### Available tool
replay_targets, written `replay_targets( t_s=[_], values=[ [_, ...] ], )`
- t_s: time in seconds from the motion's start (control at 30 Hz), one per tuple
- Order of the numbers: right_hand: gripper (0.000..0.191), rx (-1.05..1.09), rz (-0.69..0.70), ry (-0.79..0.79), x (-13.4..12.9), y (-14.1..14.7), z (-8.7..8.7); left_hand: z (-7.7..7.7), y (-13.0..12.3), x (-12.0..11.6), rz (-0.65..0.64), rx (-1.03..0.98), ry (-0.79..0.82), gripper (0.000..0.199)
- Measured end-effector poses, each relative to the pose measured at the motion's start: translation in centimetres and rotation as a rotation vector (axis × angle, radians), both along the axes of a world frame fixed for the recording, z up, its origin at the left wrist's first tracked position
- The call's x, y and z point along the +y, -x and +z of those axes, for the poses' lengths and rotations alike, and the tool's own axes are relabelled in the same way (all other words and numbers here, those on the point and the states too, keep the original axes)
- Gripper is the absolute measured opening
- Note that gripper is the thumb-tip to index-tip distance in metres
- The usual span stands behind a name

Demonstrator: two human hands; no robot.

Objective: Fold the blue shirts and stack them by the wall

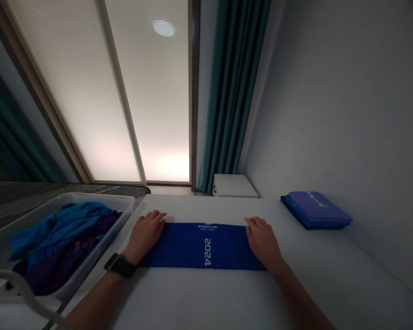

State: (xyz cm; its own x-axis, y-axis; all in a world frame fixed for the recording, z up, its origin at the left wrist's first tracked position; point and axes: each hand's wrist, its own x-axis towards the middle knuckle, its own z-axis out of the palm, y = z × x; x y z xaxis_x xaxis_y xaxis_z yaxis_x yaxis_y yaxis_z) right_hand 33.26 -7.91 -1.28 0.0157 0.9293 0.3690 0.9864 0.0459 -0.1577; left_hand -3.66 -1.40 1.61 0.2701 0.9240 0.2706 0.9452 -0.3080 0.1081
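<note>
A dark blue cloth [189, 247], folded into a long flat strip, lies crosswise on the white table [199, 298]. White print reading 2024 and smaller lettering show at its middle. My left hand [147, 234], with a black watch on the wrist, rests on the strip's left end, palm down and fingers stretched out. On the right end lies my right hand [262, 239], its fingers also extended and touching the cloth's far corner. Neither hand is closed round the fabric.
At the left stands a white bin [124, 206] with loose blue and purple clothes [65, 229]. A folded stack [320, 211], purple on top, lies at the right by the wall. Beyond the table are a white cabinet [234, 184] and teal curtains [234, 91].
</note>
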Motion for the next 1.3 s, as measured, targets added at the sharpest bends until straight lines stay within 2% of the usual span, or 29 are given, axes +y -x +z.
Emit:
replay_targets(
  t_s=[0.07, 0.13, 0.2, 0.27, 0.4, 0.73, 0.93, 1.03, 1.13, 1.3],
  values=[
    [0.043, 0.01, 0.045, 0.015, -0.6, 2.2, 0.0, 0.5, -1.6, -1.2, -0.13, -0.008, -0.044, 0.04],
    [0.049, 0.015, 0.097, 0.052, -1.1, 4.1, -0.3, 0.4, -3.2, -2.5, -0.34, -0.016, 0.008, 0.045],
    [0.058, 0.012, 0.118, 0.135, -1.5, 5.3, -0.7, -0.2, -4.3, -3.3, -0.498, 0.007, 0.075, 0.051],
    [0.067, 0.01, 0.101, 0.245, -1.7, 5.8, -1.0, -1.2, -4.7, -3.6, -0.563, 0.041, 0.121, 0.055],
    [0.074, -0.005, 0.042, 0.381, -1.7, 5.5, -1.2, -2.8, -3.4, -2.8, -0.503, 0.074, 0.124, 0.058],
    [0.077, -0.023, 0.002, 0.383, -1.4, 5.3, -2.0, -4.0, 0.5, -1.3, -0.273, 0.121, 0.034, 0.058],
    [0.079, -0.038, 0.025, 0.379, -1.2, 4.8, -1.8, -4.6, 0.9, -1.1, -0.254, 0.129, 0.016, 0.057],
    [0.079, -0.051, 0.066, 0.38, -0.6, 4.1, -1.4, -4.3, 0.6, -1.7, -0.258, 0.124, -0.016, 0.059],
    [0.078, -0.07, 0.096, 0.385, -0.1, 3.6, -1.2, -3.1, -0.3, -2.6, -0.357, 0.105, -0.034, 0.059],
    [0.08, -0.077, 0.106, 0.378, 0.2, 3.3, -1.1, -0.6, -3.3, -3.0, -0.729, 0.064, 0.109, 0.058]
  ],
)
